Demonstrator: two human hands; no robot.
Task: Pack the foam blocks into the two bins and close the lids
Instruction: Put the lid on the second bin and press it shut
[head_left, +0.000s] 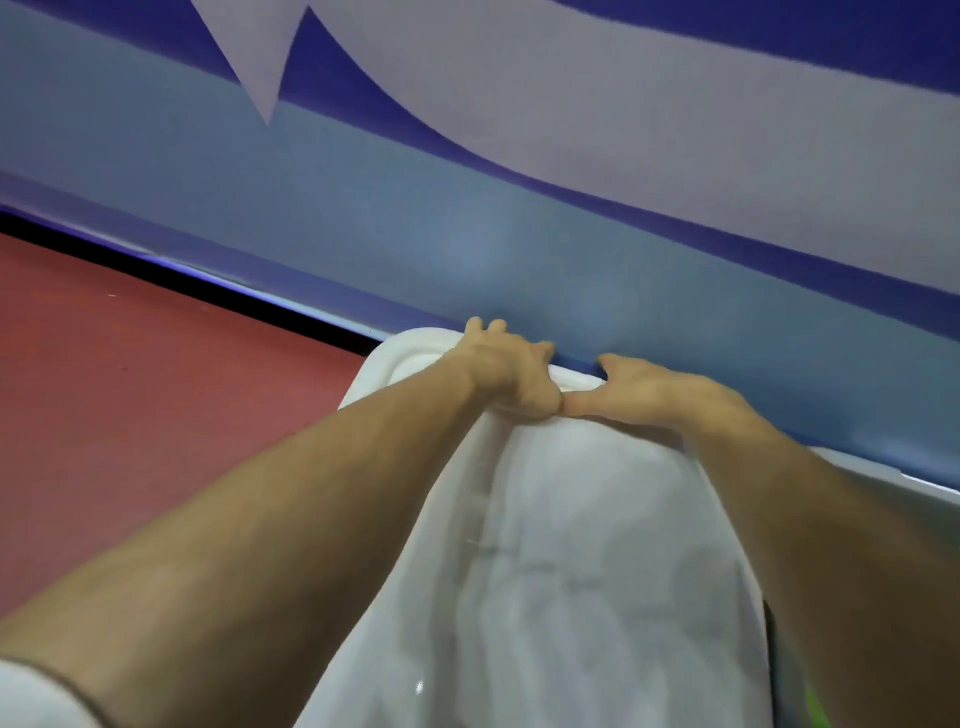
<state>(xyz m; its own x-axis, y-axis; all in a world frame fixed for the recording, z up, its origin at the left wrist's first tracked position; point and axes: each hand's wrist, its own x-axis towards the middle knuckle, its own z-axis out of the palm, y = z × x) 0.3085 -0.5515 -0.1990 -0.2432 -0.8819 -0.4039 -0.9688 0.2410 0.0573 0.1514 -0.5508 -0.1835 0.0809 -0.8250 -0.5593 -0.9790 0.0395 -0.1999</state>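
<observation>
While the lid (571, 545) runs lengthwise away from me on its bin against the wall (467, 249), I see both hands at its far edge: left hand (511, 371) and right hand (649, 389), fingers (485, 326) curled over the rim, pressing down, gripping nothing else.

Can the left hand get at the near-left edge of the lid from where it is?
Probably yes. The left hand presses on the far edge of the white lid, beside the right hand. The lid's left edge lies just under the left forearm, nothing covering it but the arm itself; the red floor beside it looks bare.
</observation>
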